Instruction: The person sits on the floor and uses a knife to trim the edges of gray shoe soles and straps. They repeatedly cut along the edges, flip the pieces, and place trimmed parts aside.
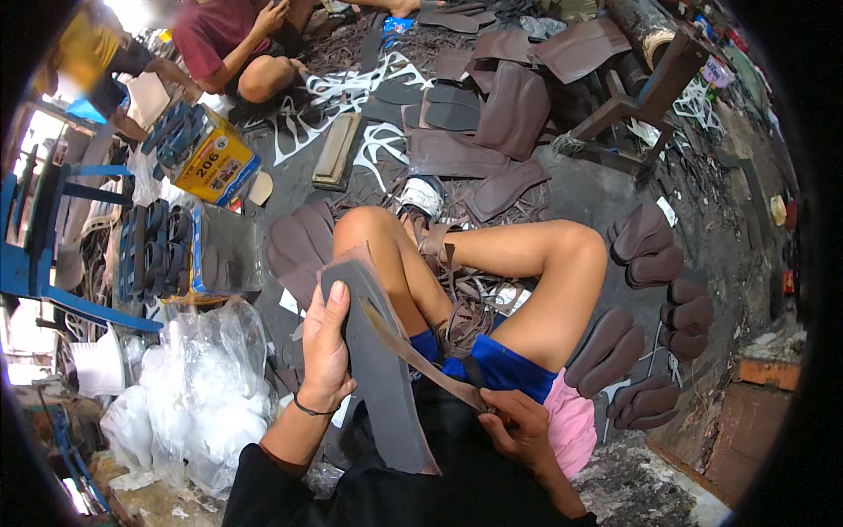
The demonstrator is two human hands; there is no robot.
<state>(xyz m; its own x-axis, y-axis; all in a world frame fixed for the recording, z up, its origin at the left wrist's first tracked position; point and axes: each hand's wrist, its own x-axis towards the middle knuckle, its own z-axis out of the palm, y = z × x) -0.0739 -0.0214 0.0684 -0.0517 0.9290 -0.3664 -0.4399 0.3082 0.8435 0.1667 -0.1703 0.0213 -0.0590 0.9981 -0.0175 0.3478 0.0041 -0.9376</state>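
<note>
My left hand [327, 353] is closed on the edge of a long dark grey sole sheet [376, 373] with a reddish-brown border at its ends, its thumb flat on the face. The sheet slants over my lap. In my closed right hand [520, 428] is the near end of a long, tapering brown strip [420, 360]. Its pointed far end lies over the sheet, near my left thumb; I cannot tell whether it is still joined to the sheet. Below, between my bent legs, lies a heap of brown offcut strips [465, 321].
Stacked brown soles [606, 350] lie to my right, with brown sheets [514, 105] ahead. A wooden stand [637, 110] is far right. A yellow-blue carton [211, 162], clear plastic bags [202, 386] and a blue frame [35, 237] are left. Another person [228, 53] sits at far left.
</note>
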